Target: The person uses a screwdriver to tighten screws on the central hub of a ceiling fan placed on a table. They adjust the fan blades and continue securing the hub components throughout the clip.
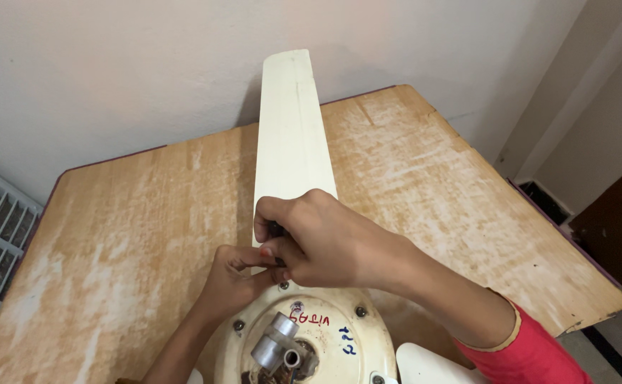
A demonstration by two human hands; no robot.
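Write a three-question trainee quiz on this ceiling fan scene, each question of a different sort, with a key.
1. True or false: the fan blade lies on the wooden table.
2. Which hand grips the dark tool handle? A left hand B right hand
3. Fill in: the metal shaft rises from the fan's ____ housing.

Key: 1 true; 2 B; 3 motor.

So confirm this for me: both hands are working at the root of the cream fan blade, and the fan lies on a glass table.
Not quite. The table is worn wood, not glass, as the head view shows. The rest holds: the left hand and right hand meet at the root of the cream fan blade.
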